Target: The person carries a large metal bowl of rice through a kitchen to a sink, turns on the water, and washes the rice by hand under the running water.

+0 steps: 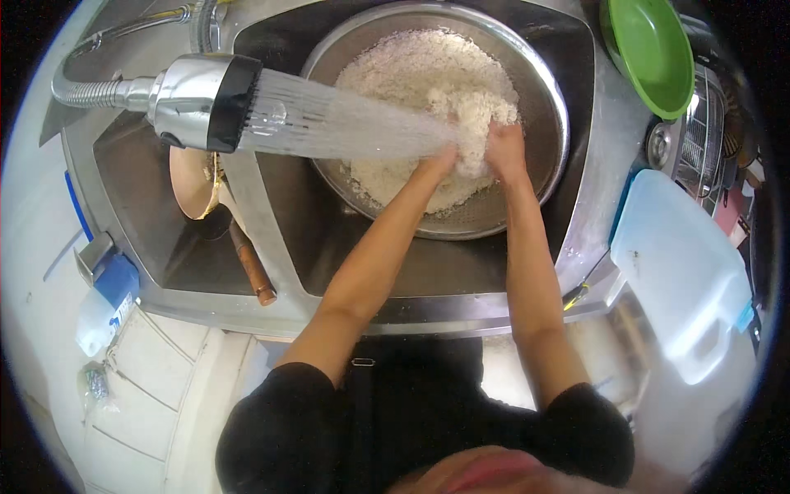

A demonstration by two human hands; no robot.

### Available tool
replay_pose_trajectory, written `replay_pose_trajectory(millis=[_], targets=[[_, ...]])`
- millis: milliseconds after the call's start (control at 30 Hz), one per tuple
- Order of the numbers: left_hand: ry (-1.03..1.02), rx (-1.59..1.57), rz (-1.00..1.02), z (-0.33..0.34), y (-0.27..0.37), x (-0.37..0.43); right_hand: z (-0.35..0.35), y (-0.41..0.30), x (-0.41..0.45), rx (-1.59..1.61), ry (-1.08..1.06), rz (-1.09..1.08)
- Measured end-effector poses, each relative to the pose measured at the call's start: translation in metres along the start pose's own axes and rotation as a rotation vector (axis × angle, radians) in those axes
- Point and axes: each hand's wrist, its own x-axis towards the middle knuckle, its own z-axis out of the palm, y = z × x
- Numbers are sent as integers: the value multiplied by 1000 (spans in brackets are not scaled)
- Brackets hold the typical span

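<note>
A wide metal colander rests in the right sink basin, and a broad heap of wet white rice covers much of its bottom. Both of my hands are in the heap. My left hand is partly hidden by rice and spray, fingers out of sight. On the other side, my right hand has its fingers buried in a raised clump of rice between the two hands. From the left, a chrome spray faucet head sends a wide jet of water onto the rice by my left hand.
In the left basin stands a pale pan beside a wooden handle. A green plastic basin sits at the right rim, near a metal lid. A translucent plastic jug and a yellow-handled tool are at the right.
</note>
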Motion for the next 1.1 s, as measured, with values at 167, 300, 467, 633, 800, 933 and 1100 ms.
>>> replay_pose_trajectory(millis=[167,300,467,633,800,933,1100], targets=[[-4,26,13,-7,1,5,-4,-22,8,-393,-29,-82],[2,82,-13,-17,-9,8,25,-45,1,-315,-26,-257],[-62,131,2,-25,-3,1,47,9,9,-56,61,-136],[-57,82,75,-22,5,-39,22,-11,-15,381,-121,292],[10,150,292,-46,11,-75,1,-49,-35,-214,-282,-401],[3,-22,150,-123,43,-78,-11,-84,-45,-498,-361,-479],[82,-113,175,-152,53,-68,-23,-110,-49,-552,-438,-449]])
